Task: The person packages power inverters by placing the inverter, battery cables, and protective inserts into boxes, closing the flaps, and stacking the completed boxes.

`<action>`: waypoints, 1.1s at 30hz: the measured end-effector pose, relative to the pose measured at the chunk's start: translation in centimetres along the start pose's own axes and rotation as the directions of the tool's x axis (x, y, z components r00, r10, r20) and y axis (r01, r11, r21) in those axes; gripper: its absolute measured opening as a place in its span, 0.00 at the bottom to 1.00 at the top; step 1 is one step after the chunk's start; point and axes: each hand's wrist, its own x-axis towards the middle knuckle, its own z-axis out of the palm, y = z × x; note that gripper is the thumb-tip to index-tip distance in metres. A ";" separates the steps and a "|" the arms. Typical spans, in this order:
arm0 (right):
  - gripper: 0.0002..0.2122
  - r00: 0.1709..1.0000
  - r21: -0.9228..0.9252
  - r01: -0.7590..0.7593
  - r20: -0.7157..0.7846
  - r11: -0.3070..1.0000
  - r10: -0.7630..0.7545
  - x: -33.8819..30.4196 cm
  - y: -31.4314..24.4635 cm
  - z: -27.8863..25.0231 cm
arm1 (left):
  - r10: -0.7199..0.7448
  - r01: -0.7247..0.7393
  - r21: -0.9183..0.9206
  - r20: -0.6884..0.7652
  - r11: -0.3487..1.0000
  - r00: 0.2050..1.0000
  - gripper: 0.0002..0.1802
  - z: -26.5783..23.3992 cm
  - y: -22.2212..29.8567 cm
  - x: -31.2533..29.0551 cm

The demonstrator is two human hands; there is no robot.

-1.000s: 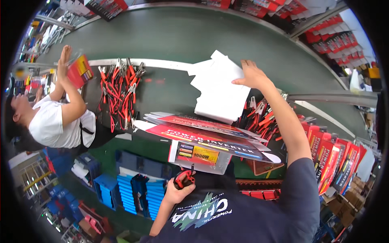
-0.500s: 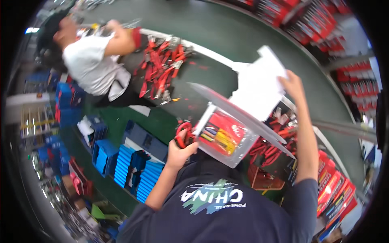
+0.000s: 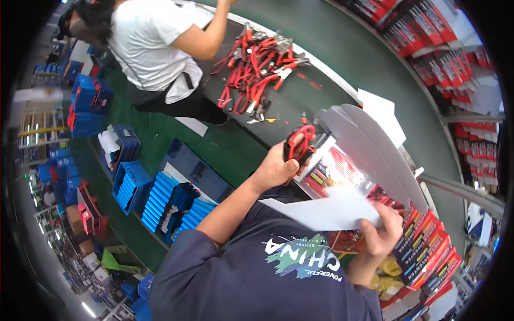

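Cables [image 3: 289, 151]: clamped in left hand [image 3: 274, 170], beside open box [image 3: 323, 152] | card [image 3: 326, 209]: pinched in right hand [image 3: 381, 231], overlapping near edge | room: wide green bench [image 3: 300, 24] beyond

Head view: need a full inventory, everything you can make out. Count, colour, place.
card: 1, white, in right hand
clip cable: 1 bunch, red and black, in left hand
box: 1, open, grey flaps, between the hands
sheets: count unclear, white, beyond box
cable heap: 1, mostly red, on bench
bench: 1, dark green, upper middle
red packages: many, upper right
red boxes: several, lower right
yellow items: count unclear, lower right
blue crates: several, left
floor: green, left
co-worker: 1, white shirt, upper left
own shirt: 1, dark, lower middle
hands: 2, bare, right of centre
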 end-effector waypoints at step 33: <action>0.24 0.822 0.722 -0.412 0.032 0.556 0.568 -7.6 6.4 19.4 | 0.065 -0.203 0.569 0.254 0.797 0.965 0.28 1.7 -3.1 -1.0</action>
